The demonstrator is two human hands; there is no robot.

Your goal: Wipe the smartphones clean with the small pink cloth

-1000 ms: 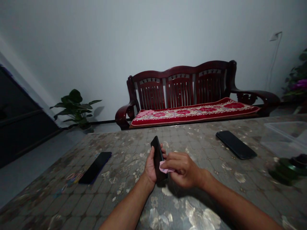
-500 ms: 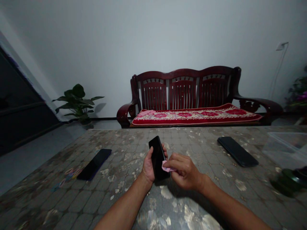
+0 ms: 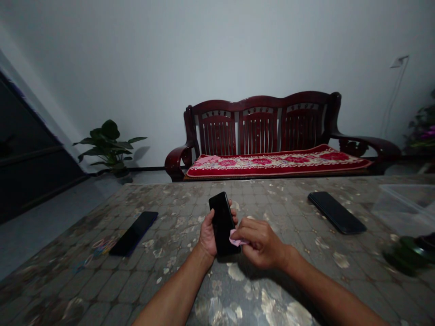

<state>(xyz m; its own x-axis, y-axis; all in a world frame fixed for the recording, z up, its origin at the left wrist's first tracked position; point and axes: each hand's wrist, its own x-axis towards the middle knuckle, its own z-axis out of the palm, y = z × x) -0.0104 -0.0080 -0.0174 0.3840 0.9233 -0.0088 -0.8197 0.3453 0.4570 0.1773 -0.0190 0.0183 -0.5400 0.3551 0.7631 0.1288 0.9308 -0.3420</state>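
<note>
A black smartphone [image 3: 222, 224] is held tilted above the table, its dark screen facing me. My left hand [image 3: 208, 233] wraps around it, thumb on the left edge and fingertips showing past the right edge. My right hand [image 3: 261, 242] is closed, pinching a small pink cloth [image 3: 237, 238] between thumb and fingers. The cloth lies against the lower right part of the phone's screen. Part of the cloth is hidden inside the right hand.
A second phone [image 3: 134, 233] lies left beside colourful rubber bands [image 3: 102, 246]. At right are another dark phone [image 3: 336, 212], a clear plastic box [image 3: 401, 210] and a green bottle [image 3: 408, 254]. Behind the patterned table [image 3: 176, 199] stands a wooden bench [image 3: 258, 129].
The phone has turned slightly, its upper end shifting a little left. My right hand and the cloth stay nearly in place at its lower right edge.
</note>
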